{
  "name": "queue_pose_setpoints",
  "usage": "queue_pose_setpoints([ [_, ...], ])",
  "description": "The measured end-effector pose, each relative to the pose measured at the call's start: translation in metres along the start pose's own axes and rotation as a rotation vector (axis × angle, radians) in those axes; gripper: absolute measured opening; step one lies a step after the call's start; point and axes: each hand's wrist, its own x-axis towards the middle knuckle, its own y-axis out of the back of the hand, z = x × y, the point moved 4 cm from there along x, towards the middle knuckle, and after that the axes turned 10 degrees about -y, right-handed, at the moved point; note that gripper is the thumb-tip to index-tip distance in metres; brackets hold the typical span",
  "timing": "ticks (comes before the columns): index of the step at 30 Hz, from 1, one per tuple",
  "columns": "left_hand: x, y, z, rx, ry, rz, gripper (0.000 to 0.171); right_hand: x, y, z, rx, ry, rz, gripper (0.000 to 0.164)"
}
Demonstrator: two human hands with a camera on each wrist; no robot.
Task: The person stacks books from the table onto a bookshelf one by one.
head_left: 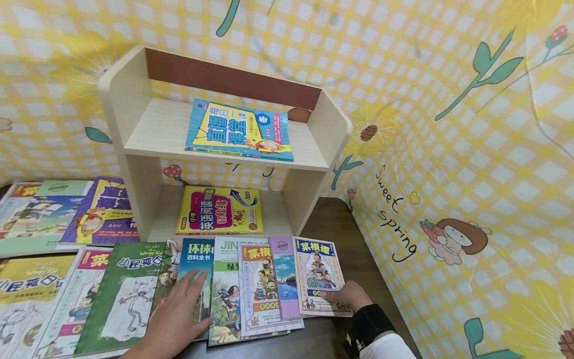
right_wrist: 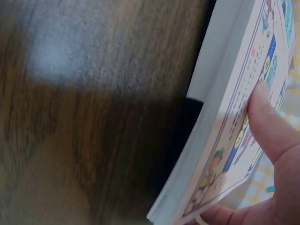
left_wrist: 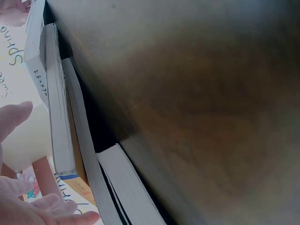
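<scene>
A two-tier wooden bookshelf (head_left: 127,99) stands on the desk (head_left: 332,214), between 10 and 11 o'clock of my right grip (head_left: 350,297). A blue-and-yellow 直播课堂 book (head_left: 228,129) lies flat on its upper tier, cover up; on the lower tier rests a yellow English reading book (head_left: 215,214) with a pink title panel.

The blue-framed 菜根谭 book (head_left: 318,269) sits at 10 o'clock of my right grip, which is closed about its near corner: the thumb presses the cover and fingers curl beneath. I cannot tell whether the book is raised off the desk. Its 9 o'clock edge overlaps a purple book (head_left: 287,279) with a lake picture; farther toward 9 o'clock lie an orange-titled book (head_left: 260,294) and a green-and-white magazine-sized book (head_left: 224,319).

My left grip (head_left: 177,309), fingers spread wide and holding nothing, is over the blue encyclopedia (head_left: 196,254), whose title shows between 12 and 1 o'clock of it; contact is unclear. A green Wimpy Kid diary (head_left: 134,289) lies at 10 o'clock of that hand.
</scene>
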Motion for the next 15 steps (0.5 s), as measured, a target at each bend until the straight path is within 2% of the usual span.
queue_pose_setpoints([
  [2,0.000,0.000,0.000,0.002,-0.002,0.007,0.101,-0.035,0.005,-0.023,0.018,-0.033,0.051,0.044],
  [3,0.000,0.001,0.000,0.003,-0.003,0.009,0.101,-0.049,0.008,-0.028,0.022,-0.011,0.055,0.046],
  [5,0.000,0.001,0.000,0.002,0.001,0.011,0.101,-0.065,0.012,-0.034,0.050,0.004,0.074,0.045],
  [8,0.000,0.001,-0.001,-0.004,0.014,-0.003,0.101,-0.067,0.011,-0.031,0.214,0.058,0.035,0.044],
  [11,0.000,0.002,-0.002,-0.019,0.016,0.000,0.101,-0.061,0.007,-0.021,0.384,0.095,0.044,0.043],
  [13,0.000,0.002,-0.003,-0.019,0.010,0.013,0.101,-0.057,0.004,-0.013,0.488,0.101,0.043,0.044],
  [15,0.000,0.003,-0.004,-0.019,0.000,0.028,0.101,-0.057,0.004,-0.005,0.542,0.082,0.074,0.046],
])
